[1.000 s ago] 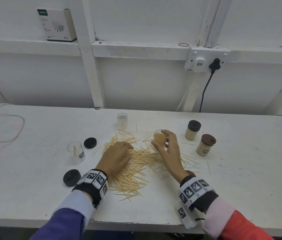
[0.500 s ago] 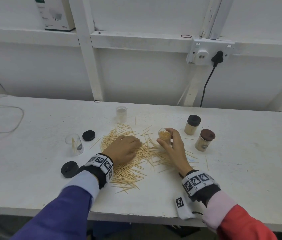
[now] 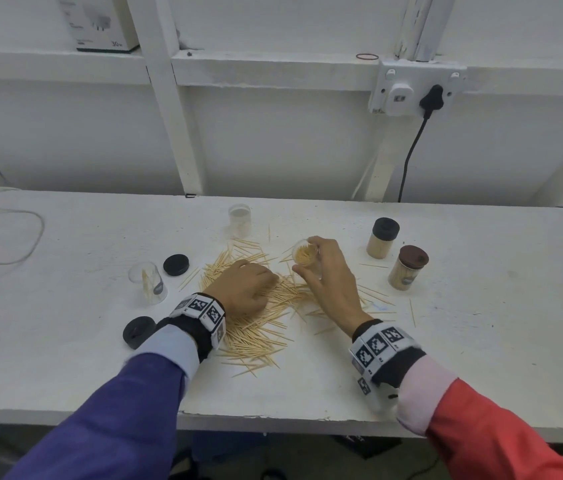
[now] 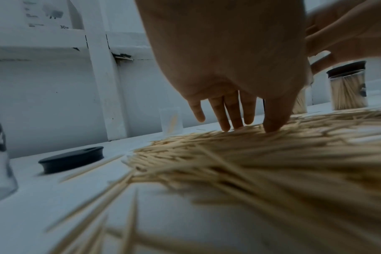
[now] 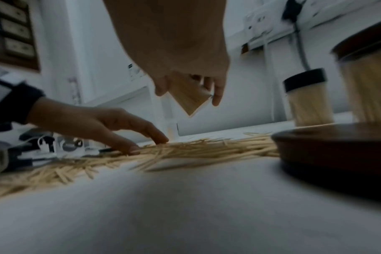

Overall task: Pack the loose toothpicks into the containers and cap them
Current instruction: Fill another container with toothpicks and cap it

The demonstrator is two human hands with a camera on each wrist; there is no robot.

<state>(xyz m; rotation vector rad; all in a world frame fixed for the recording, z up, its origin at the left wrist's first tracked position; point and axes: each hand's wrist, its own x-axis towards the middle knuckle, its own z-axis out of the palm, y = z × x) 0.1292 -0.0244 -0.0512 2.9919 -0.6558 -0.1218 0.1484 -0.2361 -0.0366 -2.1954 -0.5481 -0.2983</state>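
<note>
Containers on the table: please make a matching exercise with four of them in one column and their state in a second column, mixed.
Things:
1. jar in the right hand
2. black-capped jar
3. brown-capped jar
4. open jar by the left black lid

States:
A. closed, dark brown lid
B. tilted, held, full of toothpicks
C. uncapped, only a few toothpicks
D. closed, black lid

Pairs: 1-B, 2-D, 3-A, 4-C

White everywhere here: a white painted worktable (image 3: pixel 481 341) runs full width, its front edge chipped, backed by a white panelled wall (image 3: pixel 273 143) with upright battens and a ledge. Up on the ledge, a white box (image 3: pixel 100 26); to the right, a wall socket (image 3: pixel 408 93), black plug in, cable (image 3: pixel 408 161) dropping behind the table
</note>
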